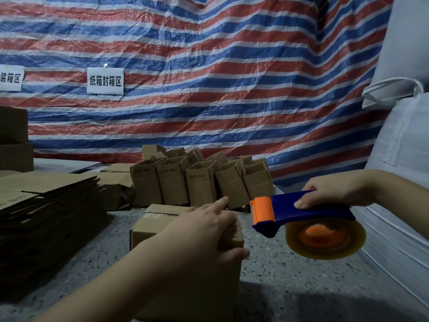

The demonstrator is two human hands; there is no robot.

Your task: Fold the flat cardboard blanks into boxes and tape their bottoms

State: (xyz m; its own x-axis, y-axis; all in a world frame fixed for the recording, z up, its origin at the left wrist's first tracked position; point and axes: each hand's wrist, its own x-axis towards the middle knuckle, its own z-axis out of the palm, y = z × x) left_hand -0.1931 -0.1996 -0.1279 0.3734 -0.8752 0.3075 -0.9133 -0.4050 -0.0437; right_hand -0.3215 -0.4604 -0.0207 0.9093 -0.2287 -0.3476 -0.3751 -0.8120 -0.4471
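Observation:
A folded cardboard box stands on the speckled floor in front of me, a strip of tape across its upward face. My left hand lies on top of it, thumb hooked over the near right edge and index finger pointing forward. To the right of the box, my right hand grips the handle of a blue and orange tape dispenser with a roll of clear tape under it. The dispenser hangs in the air, apart from the box. A stack of flat cardboard blanks lies at the left.
Several folded boxes stand in rows behind the box. Larger cartons sit at the far left. A striped tarpaulin with paper signs hangs behind. White woven sacks rise on the right.

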